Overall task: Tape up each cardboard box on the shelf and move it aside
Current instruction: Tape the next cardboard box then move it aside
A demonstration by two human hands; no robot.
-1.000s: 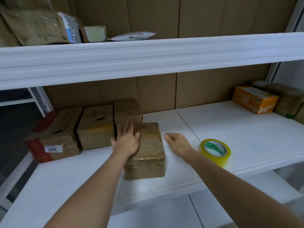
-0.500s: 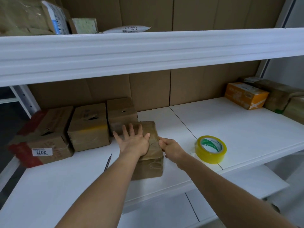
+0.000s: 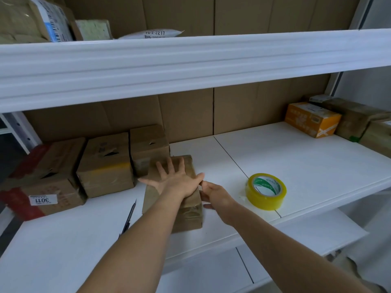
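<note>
Head view: left hand (image 3: 179,182), fingers wide, flattens the taped box (image 3: 186,212); right hand (image 3: 213,195) grips its side. 3 boxes (image 3: 105,166) lie left (apparently moved aside), tape roll (image 3: 265,191) right.

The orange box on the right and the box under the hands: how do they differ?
The orange box is bright orange with printed white markings; the brown box is plain and wrapped in glossy tape. The orange box sits untouched at the back right; the brown box lies near the front edge, with the left hand flat on top and the right hand at its side. Both rest on the same white shelf.
</note>
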